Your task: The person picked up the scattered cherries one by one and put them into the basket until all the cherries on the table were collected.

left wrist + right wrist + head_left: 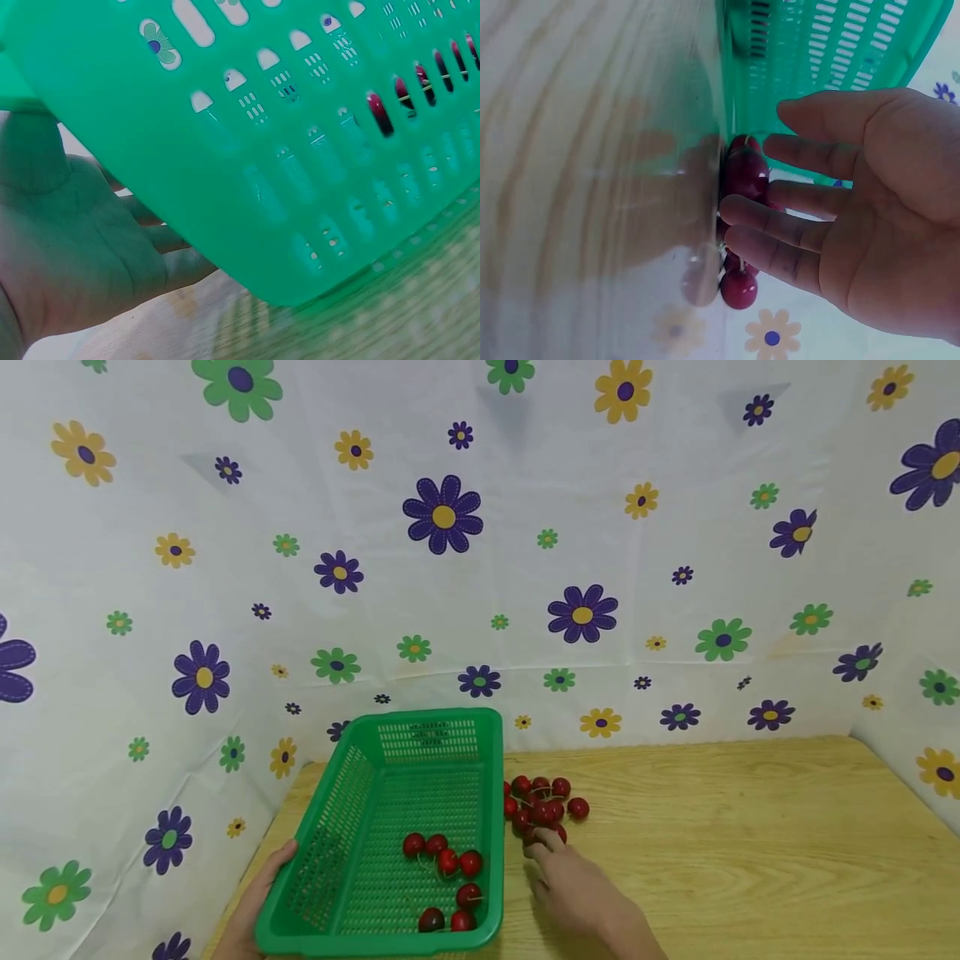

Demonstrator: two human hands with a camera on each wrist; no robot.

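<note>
A green plastic basket (427,797) with slotted walls is at the left of the table. Several red cherries (447,861) with stems lie on its floor, towards the near right corner. My left hand (258,893) holds the basket's left side, and in the left wrist view its thumb (34,154) is at the rim. Just right of the basket, a cluster of cherries (542,812) lies on the table. My right hand (573,885) reaches to the cluster's near edge with fingers apart and slightly bent. In the right wrist view its fingertips are beside the cherries (746,176), with none in its palm.
The wood-grain table (720,843) extends to the right of the cherries. A white cloth (510,568) printed with flowers hangs behind the table and along both sides. The basket's right wall stands close to the loose cherries.
</note>
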